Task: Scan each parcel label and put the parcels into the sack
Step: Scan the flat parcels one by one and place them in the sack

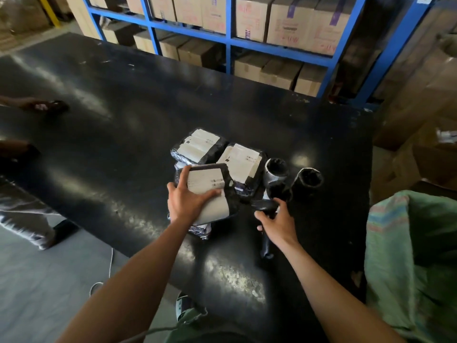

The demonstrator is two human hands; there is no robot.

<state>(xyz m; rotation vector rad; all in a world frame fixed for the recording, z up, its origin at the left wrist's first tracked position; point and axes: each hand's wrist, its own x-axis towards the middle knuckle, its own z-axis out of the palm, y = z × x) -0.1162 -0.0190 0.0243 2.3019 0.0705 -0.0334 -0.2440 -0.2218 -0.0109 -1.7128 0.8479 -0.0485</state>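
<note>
Several black plastic parcels with white labels lie together on the black table (99, 125). My left hand (186, 201) grips the nearest parcel (210, 191), label up, thumb at its left edge and fingers across the label. Behind it lie a second parcel (197, 147) and a third parcel (243, 167). My right hand (274, 219) is closed around the black handheld scanner (265, 206), which rests on the table just right of the held parcel. The green woven sack (415, 246) stands open at the table's right end.
Two black rolls (308, 180) stand right of the parcels. Another person's hands (47, 105) and legs are at the left. Blue shelving (230, 40) with cardboard boxes runs behind the table. Cartons are piled at the right. A white cable lies on the floor.
</note>
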